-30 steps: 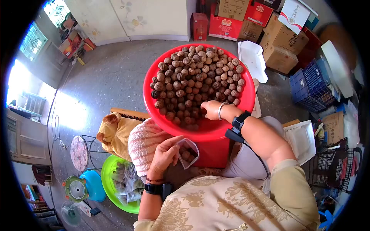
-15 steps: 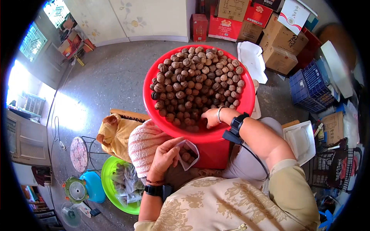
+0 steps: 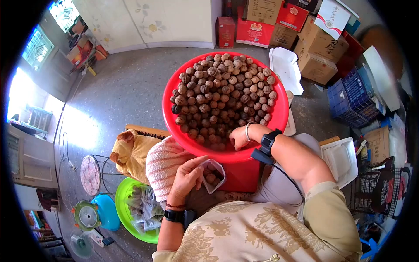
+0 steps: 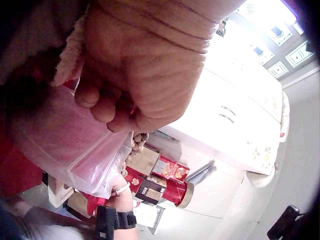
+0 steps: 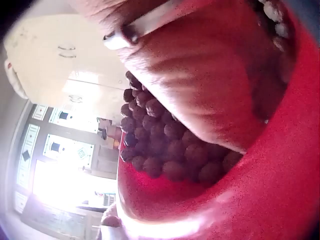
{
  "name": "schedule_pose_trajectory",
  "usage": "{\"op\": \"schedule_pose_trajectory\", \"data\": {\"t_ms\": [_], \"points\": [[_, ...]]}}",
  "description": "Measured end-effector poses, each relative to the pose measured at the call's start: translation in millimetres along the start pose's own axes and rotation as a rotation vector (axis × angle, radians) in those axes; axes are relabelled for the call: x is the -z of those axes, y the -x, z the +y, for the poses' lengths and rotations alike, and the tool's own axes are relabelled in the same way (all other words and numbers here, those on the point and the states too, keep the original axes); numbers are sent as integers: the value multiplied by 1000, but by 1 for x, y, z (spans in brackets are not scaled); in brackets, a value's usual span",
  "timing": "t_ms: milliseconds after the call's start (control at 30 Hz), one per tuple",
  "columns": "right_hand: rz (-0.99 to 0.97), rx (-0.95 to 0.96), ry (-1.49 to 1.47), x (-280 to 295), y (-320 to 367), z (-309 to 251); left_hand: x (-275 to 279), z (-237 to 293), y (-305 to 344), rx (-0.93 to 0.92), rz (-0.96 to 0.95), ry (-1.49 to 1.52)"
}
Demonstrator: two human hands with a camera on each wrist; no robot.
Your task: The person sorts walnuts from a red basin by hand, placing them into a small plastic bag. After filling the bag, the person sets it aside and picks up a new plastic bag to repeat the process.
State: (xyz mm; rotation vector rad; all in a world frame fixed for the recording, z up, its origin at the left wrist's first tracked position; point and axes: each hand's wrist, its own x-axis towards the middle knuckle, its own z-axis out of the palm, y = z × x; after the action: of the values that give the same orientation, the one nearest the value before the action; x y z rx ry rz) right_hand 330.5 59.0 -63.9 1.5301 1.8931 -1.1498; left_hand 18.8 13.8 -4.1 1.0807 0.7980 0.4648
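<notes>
A wide red basin (image 3: 171, 124) is heaped with brown walnuts (image 3: 224, 87). My right hand (image 3: 241, 136) reaches into it at the near right side, its fingertips hidden low among the nuts; I cannot tell whether they grip one. In the right wrist view that hand (image 5: 195, 75) slopes down along the red wall beside the walnuts (image 5: 172, 131). Just in front of the basin's near rim, my left hand (image 3: 185, 178) pinches the edge of a clear plastic bag (image 3: 211, 188). The bag's mouth gapes upward and several walnuts lie inside. In the left wrist view the bag (image 4: 95, 165) hangs beneath curled fingers.
A pink striped towel (image 3: 163, 163) lies beside my left hand. On the floor at left, a green basin (image 3: 121, 198) holds filled clear bags (image 3: 146, 209), near a round stool (image 3: 90, 174). White trays (image 3: 339, 160), a blue crate (image 3: 351, 102) and cardboard boxes (image 3: 317, 67) stand at right.
My right hand has moved toward the basin's near side and sunk lower among the walnuts. The left hand and the bag have stayed in place.
</notes>
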Motion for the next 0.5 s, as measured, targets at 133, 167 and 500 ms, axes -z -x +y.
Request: {"op": "schedule_pose_trajectory", "data": {"t_ms": [133, 167, 500], "points": [[249, 27, 20, 17, 18, -2, 0, 1, 2, 6, 0, -23], [298, 27, -67, 28, 34, -10, 0, -1, 0, -5, -3, -12], [512, 263, -545, 63, 114, -63, -2, 0, 0, -15, 13, -18]]}}
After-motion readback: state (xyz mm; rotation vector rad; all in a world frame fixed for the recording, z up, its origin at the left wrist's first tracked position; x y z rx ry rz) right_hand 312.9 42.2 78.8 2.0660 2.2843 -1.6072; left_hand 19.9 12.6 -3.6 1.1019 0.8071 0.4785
